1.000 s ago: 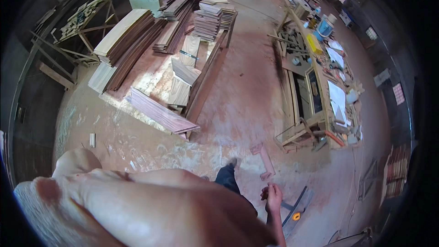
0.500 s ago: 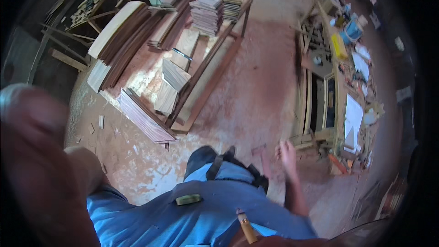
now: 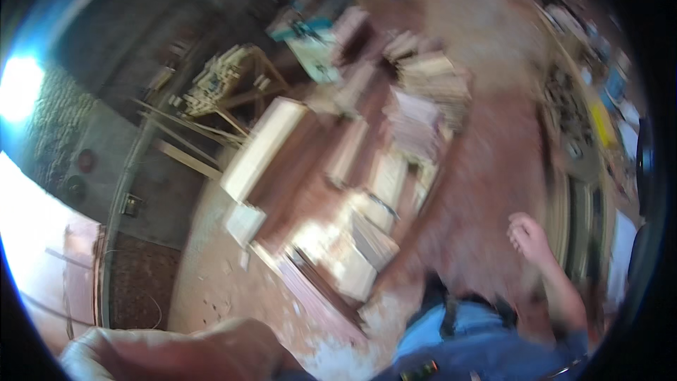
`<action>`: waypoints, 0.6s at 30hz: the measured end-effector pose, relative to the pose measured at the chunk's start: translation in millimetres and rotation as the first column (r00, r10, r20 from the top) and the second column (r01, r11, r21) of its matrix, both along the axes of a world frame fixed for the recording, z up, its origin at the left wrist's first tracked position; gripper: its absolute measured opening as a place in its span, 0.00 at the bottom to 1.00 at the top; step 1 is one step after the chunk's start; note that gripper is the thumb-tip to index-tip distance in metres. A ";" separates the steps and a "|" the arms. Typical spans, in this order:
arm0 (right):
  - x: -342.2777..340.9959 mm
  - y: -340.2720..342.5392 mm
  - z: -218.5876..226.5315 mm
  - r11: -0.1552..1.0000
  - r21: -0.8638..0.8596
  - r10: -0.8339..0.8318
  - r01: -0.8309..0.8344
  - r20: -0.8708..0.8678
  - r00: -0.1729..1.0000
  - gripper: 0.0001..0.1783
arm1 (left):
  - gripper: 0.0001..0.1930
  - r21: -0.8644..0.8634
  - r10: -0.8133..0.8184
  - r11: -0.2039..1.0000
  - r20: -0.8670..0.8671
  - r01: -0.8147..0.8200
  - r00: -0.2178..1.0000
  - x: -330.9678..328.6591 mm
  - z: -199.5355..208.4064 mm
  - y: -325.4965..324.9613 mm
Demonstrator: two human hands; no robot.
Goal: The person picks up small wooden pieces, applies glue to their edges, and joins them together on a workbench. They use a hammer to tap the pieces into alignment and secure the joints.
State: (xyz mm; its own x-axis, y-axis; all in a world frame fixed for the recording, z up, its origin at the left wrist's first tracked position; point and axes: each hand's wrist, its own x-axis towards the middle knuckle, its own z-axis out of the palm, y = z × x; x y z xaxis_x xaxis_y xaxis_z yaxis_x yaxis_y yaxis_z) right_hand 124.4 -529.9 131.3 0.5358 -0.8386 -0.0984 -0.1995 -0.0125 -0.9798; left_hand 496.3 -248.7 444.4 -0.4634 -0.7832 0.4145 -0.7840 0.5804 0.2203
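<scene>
My right hand hangs out to the right of my body, over the reddish floor near the workbench. Its fingers curl loosely into the palm, and nothing shows in them. At the lower left my bent left arm is large and close. The left hand itself is out of the picture. Below me is my blue shirt. In front lies a low platform of stacked wood: long dark boards with a pale top board, a pile of short planks, and loose pale pieces. Neither hand touches these. Motion smears the picture.
A cluttered workbench runs along the right, with a yellow box and pale sheets on it. Behind the boards stand a rack of wood strips and a white-and-teal machine. A bright opening lies at the left.
The view has swung left, so the wood stacks sit farther right and the left wall and bright opening show. My left arm has dropped lower in the picture; my right hand stays curled.
</scene>
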 end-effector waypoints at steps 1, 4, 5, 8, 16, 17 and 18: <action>-17.0 -17.0 4.3 1.000 -0.016 -0.025 0.023 -0.108 0.994 0.08 | 0.16 -0.009 0.021 1.000 0.044 -0.021 0.999 -8.7 20.9 -0.7; -28.2 -43.9 -21.3 0.996 0.073 -0.047 0.058 -0.140 0.989 0.22 | 0.16 -0.074 0.148 0.987 0.037 -0.145 0.988 12.1 32.5 14.8; -18.1 -36.6 -10.8 0.985 0.169 -0.026 0.017 0.053 0.998 0.20 | 0.17 -0.087 0.201 0.977 0.039 -0.197 0.979 16.5 24.6 17.9; -13.7 -54.4 -29.0 1.000 -0.016 0.012 -0.014 -0.154 0.988 0.12 | 0.17 -0.145 0.344 0.930 0.020 -0.338 0.939 16.1 -18.4 13.0; 81.9 -199.5 -116.2 0.958 -0.258 0.127 -0.126 -0.012 0.992 0.20 | 0.18 -0.183 0.610 0.786 0.068 -0.591 0.790 28.8 -42.4 -66.9; 99.4 -210.8 -120.7 0.938 -0.318 0.143 -0.136 0.001 0.990 0.20 | 0.18 -0.168 0.627 0.774 0.066 -0.611 0.776 29.4 -47.4 -77.9; 137.7 -218.0 -134.7 0.913 -0.378 0.174 -0.153 0.021 0.985 0.20 | 0.18 -0.212 0.669 0.736 0.077 -0.643 0.739 27.5 -46.7 -83.4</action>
State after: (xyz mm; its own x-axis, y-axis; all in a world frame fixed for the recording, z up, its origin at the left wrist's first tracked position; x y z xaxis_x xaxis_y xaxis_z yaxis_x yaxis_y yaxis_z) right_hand 262.1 -747.9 -3.4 0.6642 -0.7091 0.2367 -0.1117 -0.4073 -0.9064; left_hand 523.8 -332.2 397.6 0.0787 -0.8417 0.5342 -0.9968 -0.0737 0.0307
